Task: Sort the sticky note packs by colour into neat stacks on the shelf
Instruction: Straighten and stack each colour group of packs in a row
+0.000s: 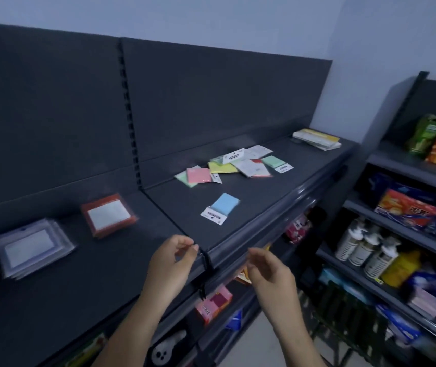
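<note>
Several sticky note packs lie scattered on the dark shelf (pixel 251 207). A blue pack (pixel 222 206) lies alone nearest me. Behind it a pink pack (pixel 198 175) overlaps a green pack (pixel 182 177). Further back are a yellow pack (pixel 222 168), another green pack (pixel 273 162) and several packs lying white side up (pixel 252 167). My left hand (pixel 170 260) hovers at the shelf's front edge, fingers loosely curled, holding nothing. My right hand (pixel 267 271) hangs beside it in front of the edge, also relaxed and empty.
On the shelf's left section sit an orange-framed pack (pixel 108 214) and a stack of clear-wrapped packs (pixel 32 247). A flat yellow-and-white package (pixel 316 139) lies at the far right end. Lower shelves and a side rack (pixel 397 234) hold bottles and boxed goods.
</note>
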Motion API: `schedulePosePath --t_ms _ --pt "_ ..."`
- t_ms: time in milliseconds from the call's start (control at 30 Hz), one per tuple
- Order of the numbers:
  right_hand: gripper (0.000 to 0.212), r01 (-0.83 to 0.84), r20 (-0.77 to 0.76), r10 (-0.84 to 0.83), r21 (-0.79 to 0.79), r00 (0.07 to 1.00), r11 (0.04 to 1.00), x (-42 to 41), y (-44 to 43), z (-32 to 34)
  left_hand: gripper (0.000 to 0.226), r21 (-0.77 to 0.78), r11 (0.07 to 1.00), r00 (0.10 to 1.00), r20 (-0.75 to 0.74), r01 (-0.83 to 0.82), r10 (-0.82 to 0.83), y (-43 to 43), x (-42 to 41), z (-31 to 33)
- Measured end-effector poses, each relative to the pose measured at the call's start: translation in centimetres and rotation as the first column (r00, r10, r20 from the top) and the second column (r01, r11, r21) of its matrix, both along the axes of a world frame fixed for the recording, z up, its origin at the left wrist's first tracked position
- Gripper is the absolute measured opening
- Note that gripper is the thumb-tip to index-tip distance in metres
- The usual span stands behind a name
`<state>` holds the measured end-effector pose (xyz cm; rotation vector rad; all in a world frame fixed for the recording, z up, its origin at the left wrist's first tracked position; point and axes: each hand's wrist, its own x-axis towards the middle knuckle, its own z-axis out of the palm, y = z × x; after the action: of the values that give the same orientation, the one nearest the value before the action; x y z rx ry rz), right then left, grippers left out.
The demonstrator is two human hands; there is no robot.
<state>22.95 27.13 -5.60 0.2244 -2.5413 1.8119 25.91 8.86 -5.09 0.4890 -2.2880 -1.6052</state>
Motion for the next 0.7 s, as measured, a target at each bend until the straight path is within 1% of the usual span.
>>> schedulePosePath --t_ms 167,267,433,567,700 --pt "0.03 0.033 0.024 -0.033 0.003 0.999 0.999 -6.4 0.0 -0.7 0.006 0.033 0.999 1.0 -0.015 0.013 -0.013 0.1 -6.9 -0.8" --pt "0.028 0.022 0.036 -0.022 -0.017 0.999 1.0 -11.2 -1.0 -0.8 0.008 0.051 0.999 1.0 -0.007 0.005 -0.005 -0.7 -11.1 -1.2" --pt "0.024 -0.022 0.037 0.024 -0.028 0.999 0.999 -17.7 -2.3 -1.2 0.011 0.009 1.0 0.998 0.059 -0.001 0.001 -1.6 -17.1 -1.9" --pt "0.028 -0.036 0.047 0.037 -0.026 0.998 0.999 -22.0 -1.4 -1.9 0.016 -0.035 0.999 0.994 0.104 -0.01 0.014 -0.9 -21.2 -2.5" --pt "0.029 -0.076 0.038 0.075 0.003 0.996 0.997 -27.6 0.5 -2.4 0.016 -0.064 0.997 0.99 0.133 -0.039 0.047 0.6 -25.4 -3.3"
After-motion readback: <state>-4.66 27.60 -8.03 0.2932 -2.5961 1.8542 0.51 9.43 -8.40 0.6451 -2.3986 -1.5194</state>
